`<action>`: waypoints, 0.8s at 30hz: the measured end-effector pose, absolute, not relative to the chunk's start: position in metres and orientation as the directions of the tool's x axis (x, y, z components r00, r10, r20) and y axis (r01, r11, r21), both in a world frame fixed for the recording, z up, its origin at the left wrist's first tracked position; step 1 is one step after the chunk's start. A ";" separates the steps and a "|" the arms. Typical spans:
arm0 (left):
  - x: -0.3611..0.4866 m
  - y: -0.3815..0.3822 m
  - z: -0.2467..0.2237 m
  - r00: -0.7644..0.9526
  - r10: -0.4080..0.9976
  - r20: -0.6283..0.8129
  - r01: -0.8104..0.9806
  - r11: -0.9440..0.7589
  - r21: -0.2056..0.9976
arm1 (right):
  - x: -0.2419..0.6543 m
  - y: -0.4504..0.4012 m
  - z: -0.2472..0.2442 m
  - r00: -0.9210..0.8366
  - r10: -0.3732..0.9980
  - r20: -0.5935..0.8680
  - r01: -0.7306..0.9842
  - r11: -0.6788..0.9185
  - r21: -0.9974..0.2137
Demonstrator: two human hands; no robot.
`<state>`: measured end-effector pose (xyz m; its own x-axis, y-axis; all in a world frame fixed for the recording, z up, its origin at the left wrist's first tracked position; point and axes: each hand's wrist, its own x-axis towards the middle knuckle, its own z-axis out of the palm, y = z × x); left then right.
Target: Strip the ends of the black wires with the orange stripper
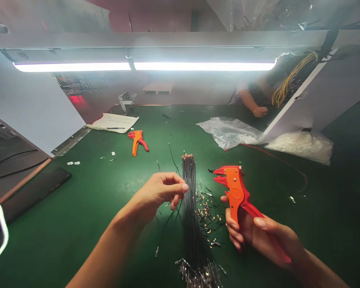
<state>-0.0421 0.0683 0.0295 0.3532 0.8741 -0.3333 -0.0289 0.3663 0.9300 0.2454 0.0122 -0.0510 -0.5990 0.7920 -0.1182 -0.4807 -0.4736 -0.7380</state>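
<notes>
A green work table [93,192] is being lit from above by a long strip light [204,66]. A bundle of black wires [192,200] is being supported upon it, between the two hands, its coppery ends being pointed away from the person and its metal-tipped ends being pointed toward the near edge. At the right, a filled bag [301,146] and, beside it, a crumpled clear plastic bag [231,132] are being supported on the table.

The left hand [156,194] is being held at the left side of the bundle, thumb and forefinger being brought close together at the tips; whether a wire is being pinched there cannot be told. By the right hand [264,236], an orange and red wire stripper [235,186] is being gripped, the fingers being curled around its handles. Its handles are being held spread, and its nose is being pointed leftward, apart from the bundle.

Toward the far left, a sheet of paper [114,121] is being shown beside a second orange stripper [136,140], which is being touched by neither hand. Across the table, a co-worker's hand [260,112] is being held closed. A scatter of clippings [208,212] is being displayed just right of the bundle. On the paper a pen [116,128] is being borne, and a small black scrap [211,171] is being seen at the held stripper's tip.
</notes>
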 end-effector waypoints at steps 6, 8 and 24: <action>-0.016 0.063 0.011 0.351 0.864 -0.362 -0.246 0.458 0.854 | 0.245 0.015 -0.043 -0.628 0.767 -0.132 -0.486 -0.519 -0.703; -0.013 0.061 0.010 0.330 0.871 -0.365 -0.303 0.463 0.833 | 0.246 0.015 -0.042 -0.618 0.776 -0.129 -0.522 -0.527 -0.671; -0.001 0.048 0.010 0.186 0.938 -0.293 -0.507 0.348 0.789 | 0.239 0.003 -0.036 -0.606 0.795 -0.039 -0.493 -0.413 -0.766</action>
